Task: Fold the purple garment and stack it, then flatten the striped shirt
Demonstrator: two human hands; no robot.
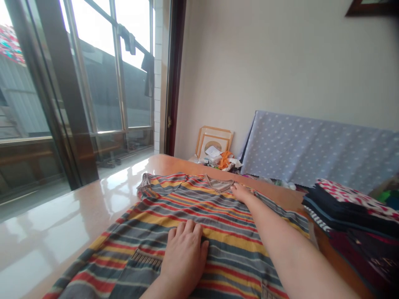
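A striped top (215, 211) in grey, red, yellow and dark green lies spread out, its round neckline at the far end. Patch pockets show on its lower front. My left hand (187, 249) rests palm down on the middle of the top, fingers lightly bent and slightly apart. Reaching farther, my right hand (242, 193) is at the right side of the neckline with its fingers closed on the fabric edge; the fingertips are partly hidden. The top's lower end runs out of view.
The glossy table (90, 207) reflects window light on the left. At right, folded clothes (346, 207) are stacked beside a dark maroon garment (364, 253). Beyond the table stand a dotted grey-blue cloth (311, 145) and a wooden frame (201, 139) with clutter. Glass doors (102, 83) are at left.
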